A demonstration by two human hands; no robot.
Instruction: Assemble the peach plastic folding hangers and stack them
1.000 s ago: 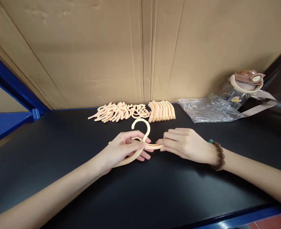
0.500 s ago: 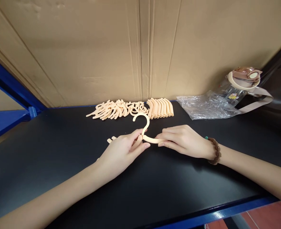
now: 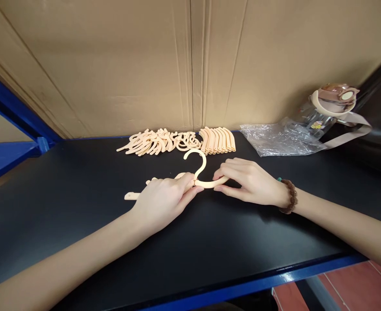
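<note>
over the surface (image 3: 209, 242), the cream hanger (image 3: 200, 172) is held two-handed: its joint (image 3: 195, 182) is pinched by fingers of the left hand (image 3: 159, 196), its curved arm (image 3: 206, 184) by those of the right hand (image 3: 250, 180), apparently so the joint is steadied. from it, loose hanger parts (image 3: 151, 143) are heaped at ten o'clock; spare arms (image 3: 218, 140) are aligned at one.

Workshop-type workplace, indicated by a black surface (image 3: 190, 259) on a blue metal frame (image 3: 287, 277), cardboard (image 3: 112, 65) behind, red tiled floor (image 3: 365, 283), and grouped matching beige pieces (image 3: 218, 141).
</note>
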